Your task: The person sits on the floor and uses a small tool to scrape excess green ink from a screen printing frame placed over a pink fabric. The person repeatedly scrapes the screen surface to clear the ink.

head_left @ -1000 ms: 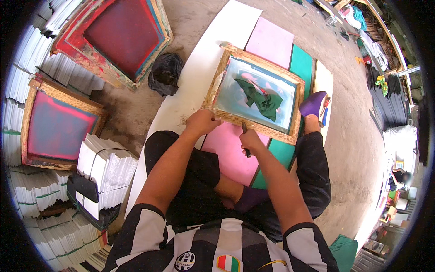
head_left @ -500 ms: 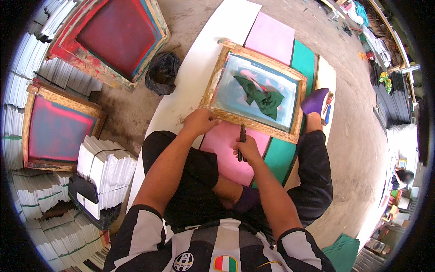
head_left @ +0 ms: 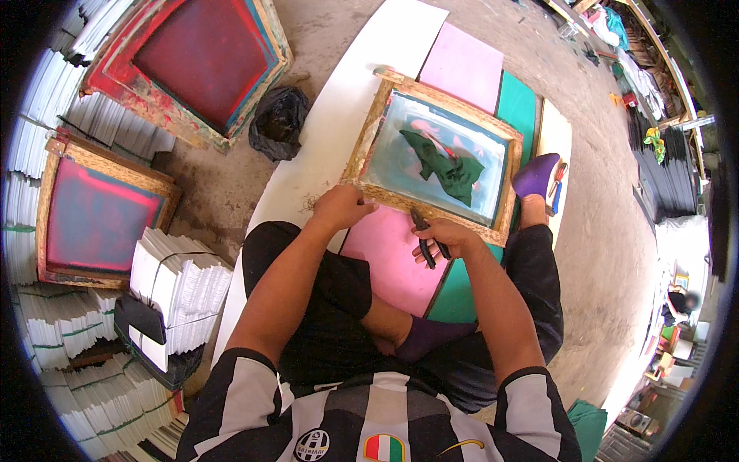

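A wooden-framed printing screen (head_left: 513, 177) lies in front of me, with a crumpled dark green cloth (head_left: 454, 175) on its pale blue mesh. At the frame's near left corner, my left hand (head_left: 342, 206) is closed on the wood. My right hand (head_left: 450, 235) holds black pliers (head_left: 419, 222) just off the near rail, their jaws pointing toward the frame and their handles spread apart. Some of the right fingers are hidden beneath the hand and the tool.
Under the screen lie white, pink (head_left: 392, 269) and green sheets. My foot in a purple sock (head_left: 536, 175) rests at its right, beside red and blue hand tools (head_left: 557, 189). Leftward are a black plastic bag (head_left: 279, 125), two more screens (head_left: 108, 214) and bundled paper stacks (head_left: 181, 285).
My right hand has shifted right and turned, tilting the pliers, and their handles now stand wider apart. The left hand keeps its place at the frame corner.
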Demonstrator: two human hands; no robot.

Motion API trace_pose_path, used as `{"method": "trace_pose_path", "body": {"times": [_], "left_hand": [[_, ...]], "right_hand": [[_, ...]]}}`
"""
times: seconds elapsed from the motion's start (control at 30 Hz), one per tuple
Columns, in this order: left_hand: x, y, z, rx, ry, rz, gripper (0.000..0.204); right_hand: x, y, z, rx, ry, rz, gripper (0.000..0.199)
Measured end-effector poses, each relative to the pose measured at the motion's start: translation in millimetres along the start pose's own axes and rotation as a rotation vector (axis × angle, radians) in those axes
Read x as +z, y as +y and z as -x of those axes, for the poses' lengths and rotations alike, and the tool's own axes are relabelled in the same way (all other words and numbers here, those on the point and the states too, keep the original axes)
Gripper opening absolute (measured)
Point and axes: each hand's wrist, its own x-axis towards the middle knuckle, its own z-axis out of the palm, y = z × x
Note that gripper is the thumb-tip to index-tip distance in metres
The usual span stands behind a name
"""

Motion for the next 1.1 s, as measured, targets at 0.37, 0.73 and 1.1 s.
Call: {"method": "trace_pose_path", "body": {"times": [0.37, 0.73, 1.1], "left_hand": [[-13, 15, 2, -0.078, -0.074, -0.012, 0.042], [-10, 13, -1, -0.051, -0.067, -0.004, 0.040], [-4, 11, -2, 0.006, -0.039, -0.027, 0.042]], "right_hand": [[-19, -17, 2, 0.134, -0.094, 0.048, 0.046], [34, 9, -13, -0.164, 0.364, 0.141, 0.032], [68, 35, -35, -0.341, 0.960, 0.582, 0.036]]}}
